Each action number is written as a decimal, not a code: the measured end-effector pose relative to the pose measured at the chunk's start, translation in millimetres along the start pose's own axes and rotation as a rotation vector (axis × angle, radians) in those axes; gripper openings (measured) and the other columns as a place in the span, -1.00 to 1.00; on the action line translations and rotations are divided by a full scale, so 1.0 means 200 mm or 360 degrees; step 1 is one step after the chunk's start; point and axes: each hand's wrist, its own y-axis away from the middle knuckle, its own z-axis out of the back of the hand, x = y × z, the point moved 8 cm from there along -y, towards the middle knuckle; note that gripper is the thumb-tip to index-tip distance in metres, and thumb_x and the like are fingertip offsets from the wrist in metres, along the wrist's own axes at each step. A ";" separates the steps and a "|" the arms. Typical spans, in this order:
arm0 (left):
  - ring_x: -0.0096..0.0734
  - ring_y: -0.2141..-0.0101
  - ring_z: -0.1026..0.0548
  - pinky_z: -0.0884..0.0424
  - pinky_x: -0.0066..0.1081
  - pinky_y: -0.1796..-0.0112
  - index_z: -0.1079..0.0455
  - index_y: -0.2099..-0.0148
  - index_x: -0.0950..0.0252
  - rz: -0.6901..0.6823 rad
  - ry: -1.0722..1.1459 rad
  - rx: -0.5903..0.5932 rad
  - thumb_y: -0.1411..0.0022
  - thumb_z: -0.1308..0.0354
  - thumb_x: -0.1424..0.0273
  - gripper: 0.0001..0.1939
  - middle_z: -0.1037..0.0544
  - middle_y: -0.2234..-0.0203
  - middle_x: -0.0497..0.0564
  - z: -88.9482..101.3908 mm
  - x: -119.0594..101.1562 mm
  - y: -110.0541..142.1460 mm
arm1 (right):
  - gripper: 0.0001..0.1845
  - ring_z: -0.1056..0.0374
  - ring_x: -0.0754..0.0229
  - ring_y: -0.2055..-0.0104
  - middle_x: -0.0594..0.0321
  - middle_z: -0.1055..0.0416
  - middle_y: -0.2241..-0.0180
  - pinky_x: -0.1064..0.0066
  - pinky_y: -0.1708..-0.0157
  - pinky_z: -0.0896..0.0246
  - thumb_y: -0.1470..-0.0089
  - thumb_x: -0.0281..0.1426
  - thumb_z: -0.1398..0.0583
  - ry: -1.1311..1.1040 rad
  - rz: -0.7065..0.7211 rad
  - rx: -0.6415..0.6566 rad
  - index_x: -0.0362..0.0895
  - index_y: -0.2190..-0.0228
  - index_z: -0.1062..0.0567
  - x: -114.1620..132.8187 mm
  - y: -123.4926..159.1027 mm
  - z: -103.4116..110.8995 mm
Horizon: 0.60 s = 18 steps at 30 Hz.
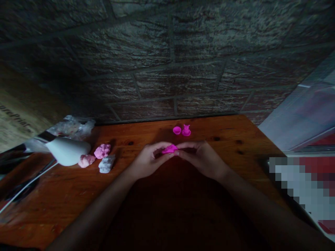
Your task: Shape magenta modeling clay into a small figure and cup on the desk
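Observation:
A small bright pink piece of modelling clay [170,149] is pinched between the fingertips of both hands, above the middle of the wooden table. My left hand [146,159] grips its left side with thumb and fingers. From the other side, the thumb and fingers of my right hand [205,158] close on its right end. Beyond the hands, near the wall, a small pink cup shape [177,130] stands beside a pink figure with points on top [186,130]. Parts of the held piece are covered by my fingers.
On the left lie two light pink lumps [102,151] [87,160] and a grey-white lump [106,164], next to a white lamp-like object [68,150] with a cable. Crumpled clear plastic [73,127] lies behind it. A stone-patterned wall [167,62] borders the wooden table [146,209].

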 end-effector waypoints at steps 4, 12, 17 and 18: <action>-0.37 0.16 -0.62 -0.54 -0.39 0.08 -0.55 0.09 0.33 -0.0029 0.0071 0.0034 -0.28 -0.27 0.43 -0.84 -0.68 0.16 0.08 0.00 0.00 0.00 | -0.81 -0.62 0.10 0.18 0.27 -0.69 0.23 0.30 0.11 -0.48 -0.16 -0.37 -0.27 0.0128 0.0014 -0.0045 0.00 0.23 -0.71 0.01 0.00 0.00; -0.38 0.15 -0.62 -0.53 -0.37 0.06 -0.54 0.09 0.33 0.0012 0.0139 -0.0017 -0.24 -0.32 0.43 -0.82 -0.67 0.15 0.08 0.01 0.04 0.01 | -0.84 -0.63 0.06 0.20 0.27 -0.70 0.24 0.26 0.12 -0.49 -0.14 -0.39 -0.29 0.0232 -0.0004 -0.0131 0.01 0.27 -0.71 -0.01 0.01 0.02; -0.36 0.15 -0.61 -0.53 -0.34 0.05 -0.54 0.10 0.33 0.0013 0.0152 -0.0052 -0.21 -0.35 0.43 -0.80 -0.66 0.15 0.08 0.01 0.06 0.00 | -0.80 -0.62 0.07 0.11 0.25 -0.68 0.15 0.23 0.00 -0.50 -0.10 -0.35 -0.33 0.0080 0.0029 -0.0196 -0.01 0.20 -0.69 -0.02 0.00 0.04; -0.36 0.14 -0.61 -0.53 -0.34 0.04 -0.54 0.11 0.33 0.0013 0.0166 -0.0068 -0.20 -0.36 0.44 -0.79 -0.66 0.14 0.08 0.02 0.06 0.00 | -0.79 -0.61 0.08 0.10 0.25 -0.68 0.14 0.23 -0.01 -0.50 -0.09 -0.35 -0.34 0.0045 0.0044 -0.0190 -0.01 0.19 -0.69 -0.02 0.00 0.04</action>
